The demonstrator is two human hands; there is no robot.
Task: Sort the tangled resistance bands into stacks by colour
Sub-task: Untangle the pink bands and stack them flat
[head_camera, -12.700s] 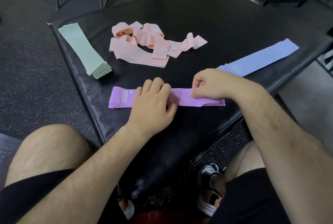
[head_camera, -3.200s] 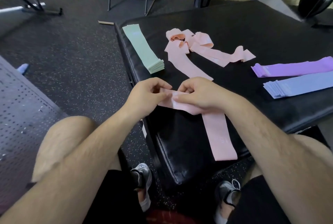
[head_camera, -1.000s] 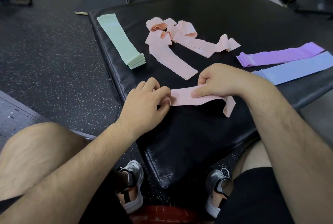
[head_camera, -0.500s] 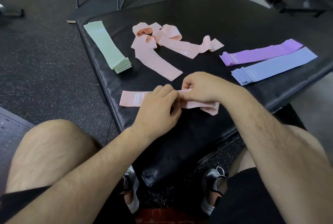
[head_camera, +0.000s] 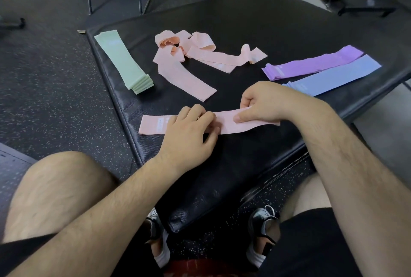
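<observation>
Two hands were on one pink band [head_camera: 155,124], which lay flat and stretched crosswise near the front edge of the black padded bench [head_camera: 266,27]. The left hand [head_camera: 189,136] rested palm down on the band's middle, its fingers laid loosely across the fabric and pressing it to the padding without curling round it. The right hand [head_camera: 264,103] grasped the band further to the right, thumb on top and fingers curled at the far edge, with the band's right end showing just beyond the wrist. The band's left end lay bare, with a pale printed mark on it. Behind the band, toward the middle of the bench, sat the pink tangle [head_camera: 189,47], several loops twisted together with one long strip trailing toward the person. Left of the tangle, near the bench's left edge, lay the green stack [head_camera: 121,60], neatly layered. On the right side the purple stack [head_camera: 311,63] and the blue stack [head_camera: 333,75] lay side by side, the blue one nearer the person. The bench stood on a dark speckled floor [head_camera: 55,98].
</observation>
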